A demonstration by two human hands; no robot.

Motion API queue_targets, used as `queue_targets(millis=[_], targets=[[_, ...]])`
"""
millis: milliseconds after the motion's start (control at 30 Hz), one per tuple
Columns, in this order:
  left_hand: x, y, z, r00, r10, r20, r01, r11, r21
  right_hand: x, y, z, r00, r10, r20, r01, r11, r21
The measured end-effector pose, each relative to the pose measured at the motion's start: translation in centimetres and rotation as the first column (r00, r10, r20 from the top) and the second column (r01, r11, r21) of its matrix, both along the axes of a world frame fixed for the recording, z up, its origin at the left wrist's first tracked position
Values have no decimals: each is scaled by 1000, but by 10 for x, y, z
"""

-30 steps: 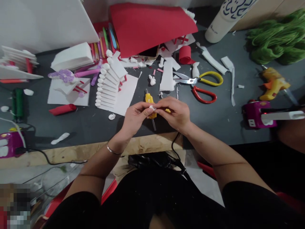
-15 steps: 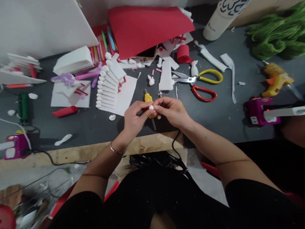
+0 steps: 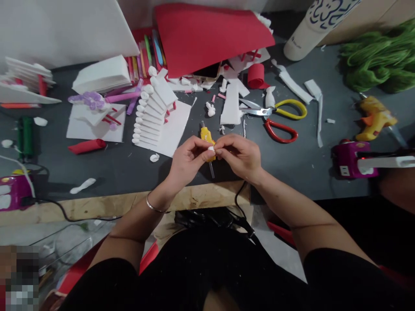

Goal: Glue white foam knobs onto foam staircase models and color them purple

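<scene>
My left hand (image 3: pixel 189 160) and my right hand (image 3: pixel 242 157) meet over the table's front part, fingertips pinched on one small white rolled piece (image 3: pixel 211 148). Its material is too small to make out, and fingers cover part of it. Below them lies a small yellow glue gun (image 3: pixel 205 134), partly hidden by the hands. Left of my left hand, a row of white strips with rounded curled ends (image 3: pixel 147 119) fans out on a white sheet (image 3: pixel 178 125). A small white curled piece (image 3: pixel 154 158) lies nearer the edge.
Scissors (image 3: pixel 282 110) with yellow and red handles lie right of white strips (image 3: pixel 231 103). A red sheet (image 3: pixel 210 39) covers items at the back. Another glue gun (image 3: pixel 376 114), a purple power socket (image 3: pixel 350 160), green yarn (image 3: pixel 379 56) and a bottle (image 3: pixel 311 32) stand right.
Both hands stay pinched on the white piece, with the right hand's fingers slightly shifted. The whole view has moved a little, so most table things appear further right.
</scene>
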State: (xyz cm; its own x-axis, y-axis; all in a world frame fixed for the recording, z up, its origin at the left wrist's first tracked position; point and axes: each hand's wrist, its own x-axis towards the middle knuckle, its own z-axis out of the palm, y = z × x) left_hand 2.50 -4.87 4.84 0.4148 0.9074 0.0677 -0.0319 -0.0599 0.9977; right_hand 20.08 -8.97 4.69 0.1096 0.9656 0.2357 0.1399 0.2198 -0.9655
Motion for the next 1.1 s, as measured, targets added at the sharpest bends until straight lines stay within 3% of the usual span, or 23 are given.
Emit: queue_targets(millis=[167,267,433,533,600,667,767,833,867,967,1100], targets=[[-3,-1,0,996,52,-67,-29,953,302,-3,1,-3,967,83,-241,-117,985,-128],[-3,1,-2,998,37,-59,-20,962,274,-4,3,-5,964,64,-258,-101,986,-133],[-1,4,-3,1000,-1,-26,4,991,137,-4,4,-4,960,38,-276,-45,999,-19],[-1,2,-4,998,22,-63,-12,986,166,-4,3,-5,969,27,-247,-24,1000,13],[-2,0,-5,990,53,-129,-18,965,263,-5,3,-5,975,14,-220,-12,1000,9],[-3,-3,-4,966,118,-230,-4,897,443,-5,3,-6,980,6,-197,-4,1000,8],[-6,-6,-1,910,286,-300,9,709,705,-3,4,-8,984,-20,-180,25,999,30],[-10,-6,2,895,370,-248,-38,617,786,-2,5,-10,982,-63,-175,74,996,55],[-12,-6,3,892,394,-222,-68,602,796,-1,5,-10,982,-90,-167,103,992,74],[-15,-5,6,867,415,-277,-69,649,757,1,3,-10,986,-155,-59,163,972,168],[-9,-6,6,852,342,-396,19,736,676,2,-1,-9,977,-162,140,115,948,295]])
